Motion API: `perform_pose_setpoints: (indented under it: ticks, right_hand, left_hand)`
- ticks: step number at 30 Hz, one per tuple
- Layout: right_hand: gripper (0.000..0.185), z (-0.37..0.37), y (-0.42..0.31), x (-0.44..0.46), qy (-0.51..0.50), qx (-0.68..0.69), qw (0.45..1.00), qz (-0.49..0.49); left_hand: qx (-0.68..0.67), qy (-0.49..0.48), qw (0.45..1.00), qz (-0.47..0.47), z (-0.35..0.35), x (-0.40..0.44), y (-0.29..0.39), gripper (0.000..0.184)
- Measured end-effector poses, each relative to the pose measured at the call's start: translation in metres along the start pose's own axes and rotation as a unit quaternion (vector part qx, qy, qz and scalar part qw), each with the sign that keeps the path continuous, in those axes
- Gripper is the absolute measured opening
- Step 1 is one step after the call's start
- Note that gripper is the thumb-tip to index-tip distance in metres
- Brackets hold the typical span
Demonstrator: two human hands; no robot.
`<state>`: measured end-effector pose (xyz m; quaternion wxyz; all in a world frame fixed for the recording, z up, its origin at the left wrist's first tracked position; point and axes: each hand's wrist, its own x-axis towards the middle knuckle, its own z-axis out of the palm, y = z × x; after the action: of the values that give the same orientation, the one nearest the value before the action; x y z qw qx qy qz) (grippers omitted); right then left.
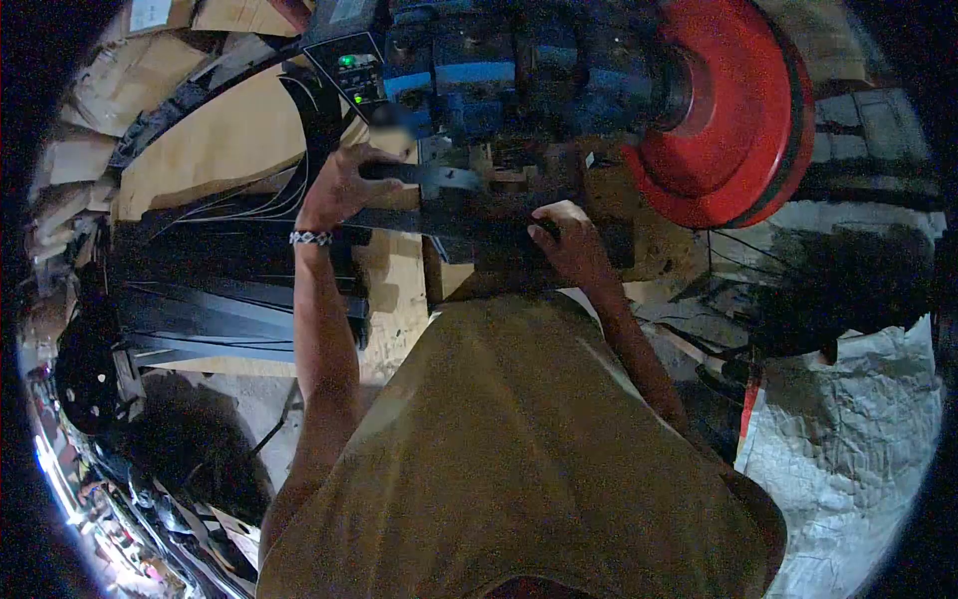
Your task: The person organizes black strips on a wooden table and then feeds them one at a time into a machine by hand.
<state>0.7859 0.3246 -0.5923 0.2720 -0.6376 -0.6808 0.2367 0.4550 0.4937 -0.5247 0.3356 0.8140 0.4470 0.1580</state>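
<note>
My left hand (344, 185) is closed, thumb and fingers pinching a dark flat strip (409, 174) that reaches right toward the machine's work area. Below it, a second long dark strip (399, 220) runs across to the right. At that strip's right end is my right hand (574, 245), its fingers curled in on the dark edge; the exact grip is partly lost in shadow. Both hands are at the front of a blue machine (474, 75), which has a large red wheel (714, 120) on its right side.
A control panel (351, 72) with green lights is on the machine's left. Many dark strips (230, 319) lie piled on the wooden table (220, 150) at left. Cardboard pieces (85, 105) are at far left. A crumpled pale sack (848, 429) and a dark bundle (843, 270) are at right.
</note>
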Motion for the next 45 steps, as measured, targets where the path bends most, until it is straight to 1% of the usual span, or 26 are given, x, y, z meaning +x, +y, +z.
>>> perform_pose_setpoints:
  ticks: [1, 2, 4, 7, 8, 11, 13, 14, 17, 22, 23, 25, 26, 28, 29, 30, 32, 33, 34, 35, 36, 38, 40, 42, 44, 45]
  right_hand:
    - [0.036, 0.001, 0.000, 0.000, -0.002, -0.008, 1.000, -0.009]
    - [0.036, 0.000, -0.005, 0.001, -0.019, -0.007, 1.000, 0.006]
    - [0.036, -0.003, -0.018, 0.004, -0.054, -0.005, 0.998, 0.038]
    - [0.035, 0.005, -0.037, 0.014, -0.048, 0.123, 0.991, 0.022]
    - [0.034, 0.003, -0.048, 0.020, -0.051, 0.133, 0.990, 0.009]
    - [0.030, 0.001, -0.068, 0.032, -0.071, 0.174, 0.982, -0.017]
    - [0.026, 0.008, -0.065, 0.036, -0.103, 0.219, 0.970, -0.012]
    - [0.025, 0.008, -0.065, 0.036, -0.102, 0.205, 0.973, -0.006]
    - [0.020, 0.003, -0.069, 0.036, -0.094, 0.180, 0.979, 0.009]
    - [0.018, -0.002, -0.073, 0.033, -0.085, 0.136, 0.987, 0.012]
    - [0.018, -0.002, -0.071, 0.032, -0.063, 0.153, 0.986, -0.008]
    - [0.018, 0.000, -0.064, 0.027, -0.021, 0.186, 0.981, -0.049]
    - [0.018, -0.001, -0.059, 0.024, 0.008, 0.217, 0.976, -0.026]
    - [0.019, -0.009, -0.041, 0.015, 0.065, 0.277, 0.958, 0.021]
    - [0.021, -0.012, -0.024, 0.010, 0.091, 0.267, 0.958, 0.054]
    - [0.024, -0.020, -0.007, 0.005, 0.117, 0.258, 0.955, 0.088]
    - [0.030, -0.057, 0.001, -0.003, 0.035, 0.092, 0.966, 0.238]
    - [0.032, -0.055, 0.014, -0.011, 0.098, 0.022, 0.974, 0.201]
    - [0.034, -0.043, 0.034, -0.023, 0.160, -0.049, 0.972, 0.163]
    - [0.036, -0.036, 0.049, -0.031, 0.221, -0.121, 0.960, 0.124]
    - [0.036, -0.036, 0.060, -0.035, 0.134, -0.036, 0.967, 0.213]
    - [0.037, -0.047, 0.023, -0.026, 0.076, -0.054, 0.988, 0.124]
    - [0.040, -0.041, -0.004, -0.017, 0.029, -0.070, 0.996, 0.037]
    - [0.044, -0.029, -0.018, -0.015, -0.007, -0.086, 0.996, -0.039]
    - [0.043, -0.015, -0.016, -0.016, -0.027, -0.110, 0.992, -0.054]
    - [0.042, -0.011, -0.013, -0.012, -0.036, -0.123, 0.990, -0.067]
  left_hand:
    - [-0.020, -0.012, 0.999, -0.037, -0.006, -0.006, 0.002, 0.039]
    - [-0.070, -0.058, 0.993, -0.082, -0.016, -0.012, 0.021, 0.040]
    - [-0.049, -0.075, 0.994, -0.060, -0.015, -0.016, 0.016, 0.040]
    - [-0.057, -0.123, 0.990, -0.034, -0.008, -0.014, 0.017, 0.041]
    - [-0.065, -0.143, 0.987, -0.026, -0.006, -0.012, 0.021, 0.041]
    - [-0.146, -0.159, 0.975, -0.051, -0.005, -0.013, 0.044, 0.039]
    - [-0.169, -0.164, 0.970, -0.054, 0.002, -0.011, 0.035, 0.039]
    - [-0.180, -0.166, 0.968, -0.056, 0.006, -0.011, 0.030, 0.039]
    - [-0.160, -0.148, 0.976, 0.012, 0.013, -0.012, 0.020, 0.040]
    - [-0.224, -0.158, 0.962, -0.004, 0.019, -0.013, 0.016, 0.041]
    - [-0.239, -0.162, 0.957, -0.015, 0.019, -0.013, 0.018, 0.041]
    - [-0.190, -0.172, 0.966, 0.021, 0.014, -0.013, 0.017, 0.042]
    - [-0.166, -0.177, 0.969, 0.038, 0.011, -0.013, 0.017, 0.042]
    - [-0.150, -0.140, 0.979, 0.023, -0.006, -0.021, 0.021, 0.041]
    - [-0.142, -0.120, 0.982, 0.014, -0.015, -0.027, 0.022, 0.041]
    - [-0.229, -0.101, 0.968, -0.017, -0.024, -0.033, 0.018, 0.047]
    - [-0.376, 0.040, 0.925, 0.038, -0.031, -0.057, -0.028, 0.052]
    - [-0.455, 0.109, 0.879, 0.091, -0.028, -0.064, -0.068, 0.056]
    - [-0.549, 0.209, 0.809, 0.026, -0.032, -0.061, -0.071, 0.055]
    - [-0.623, 0.319, 0.714, -0.018, -0.037, -0.058, -0.073, 0.055]
    - [-0.516, 0.415, 0.748, -0.044, -0.040, -0.059, -0.063, 0.049]
    - [-0.296, 0.533, 0.790, -0.071, -0.035, -0.061, -0.070, 0.039]
    - [-0.084, 0.579, 0.808, -0.070, -0.021, -0.063, -0.105, 0.031]
    - [-0.167, 0.513, 0.840, -0.062, -0.005, -0.046, -0.094, 0.025]
    - [-0.105, 0.354, 0.927, -0.063, 0.015, -0.041, -0.057, 0.023]
    - [0.002, 0.222, 0.973, -0.062, 0.022, -0.039, -0.030, 0.025]
